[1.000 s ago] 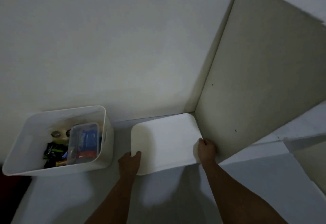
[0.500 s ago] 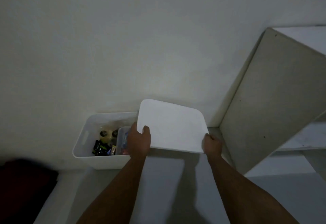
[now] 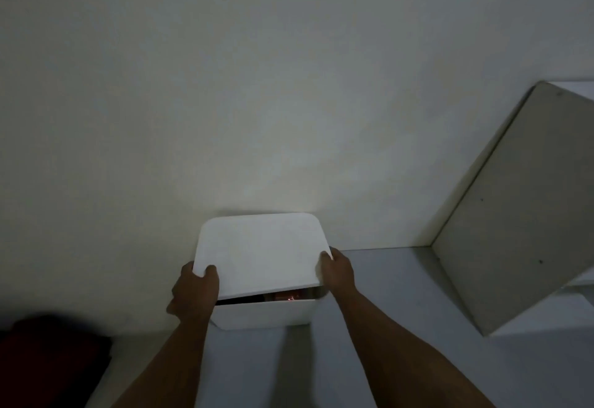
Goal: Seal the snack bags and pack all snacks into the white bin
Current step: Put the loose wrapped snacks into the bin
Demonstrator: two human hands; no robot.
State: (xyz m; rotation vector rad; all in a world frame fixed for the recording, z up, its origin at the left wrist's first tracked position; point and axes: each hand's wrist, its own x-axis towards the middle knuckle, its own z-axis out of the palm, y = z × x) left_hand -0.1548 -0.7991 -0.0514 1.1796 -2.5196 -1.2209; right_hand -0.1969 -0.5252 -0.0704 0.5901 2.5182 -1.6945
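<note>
The white bin (image 3: pixel 266 314) stands on the pale surface against the wall. A flat white lid (image 3: pixel 262 253) with rounded corners lies tilted over its top, its near edge raised so a dark gap shows. Through that gap I glimpse a bit of red snack packaging (image 3: pixel 287 295); the other contents are hidden. My left hand (image 3: pixel 194 292) grips the lid's near-left corner, thumb on top. My right hand (image 3: pixel 337 271) grips the near-right corner.
A white shelf unit (image 3: pixel 514 214) with a large side panel stands at the right, close to the bin. A dark red object (image 3: pixel 54 362) lies at the lower left. A plain wall fills the background.
Both hands carried the lid leftward from beside the shelf panel and lowered it onto the bin, covering the snacks. The view shifted to centre on the bin.
</note>
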